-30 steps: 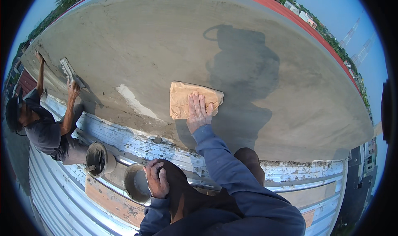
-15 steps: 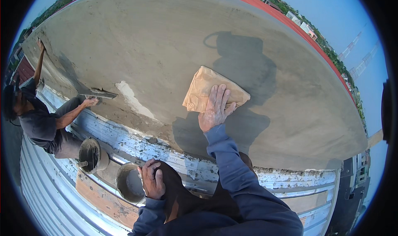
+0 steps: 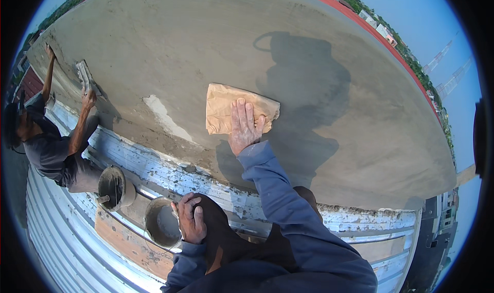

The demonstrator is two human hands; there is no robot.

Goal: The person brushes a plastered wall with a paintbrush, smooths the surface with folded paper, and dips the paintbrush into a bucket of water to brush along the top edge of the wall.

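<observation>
The right hand [image 3: 243,128] lies flat, fingers spread, pressing on a folded brown paper sheet [image 3: 226,110] that rests on the wet grey cement slab [image 3: 216,51]. The hand grips nothing; the palm and fingers simply bear down on the sheet's lower right part. The left hand [image 3: 191,222] rests curled over the person's knee [image 3: 216,231], closed loosely on it, holding no tool.

Position: the sheet sits just right of the pale patch [image 3: 164,119] in the cement, near the slab's lower edge and just left of the person's shadow.

Orientation: the sheet's long axis runs left to right across the view, tilted slightly down toward the right. Its right corner points at the shadow, its left edge faces the pale patch.

Risks, as judged:
- Uneven pressure from the fingertips could leave dents or drag marks in the soft surface.
- The sheet could crease or tear at its folded edge and scratch the finish.
- The person leans out over the slab edge from a perch above metal sheeting; overreaching could cost balance.
- The two buckets [image 3: 162,222] beside the knee could be knocked.

A co-worker [image 3: 51,149], well left of the sheet, holds a trowel [image 3: 85,76] to the slab.
</observation>
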